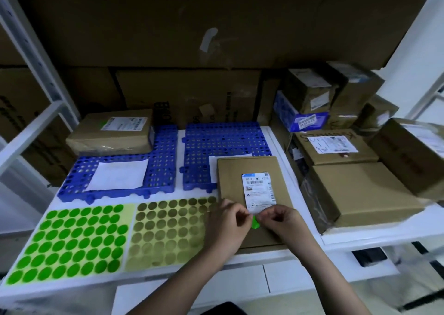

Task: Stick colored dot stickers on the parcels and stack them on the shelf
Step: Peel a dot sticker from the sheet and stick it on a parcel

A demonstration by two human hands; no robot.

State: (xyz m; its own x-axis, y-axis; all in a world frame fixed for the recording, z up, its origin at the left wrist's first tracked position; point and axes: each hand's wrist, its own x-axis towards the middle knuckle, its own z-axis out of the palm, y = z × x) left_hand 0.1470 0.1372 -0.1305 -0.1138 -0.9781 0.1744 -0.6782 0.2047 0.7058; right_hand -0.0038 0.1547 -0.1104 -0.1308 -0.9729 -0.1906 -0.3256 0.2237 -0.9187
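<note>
Both hands on one green dot sticker over the flat parcel

My left hand (224,223) and right hand (283,221) pinch one green dot sticker (255,223) above the flat parcel (252,170) on the table (298,170); I count two sticker sheets (69,242), two blue mats (225,141).

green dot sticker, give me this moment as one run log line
both hands pinch green dot sticker | left hand | right hand | over flat parcel | not stuck
</note>
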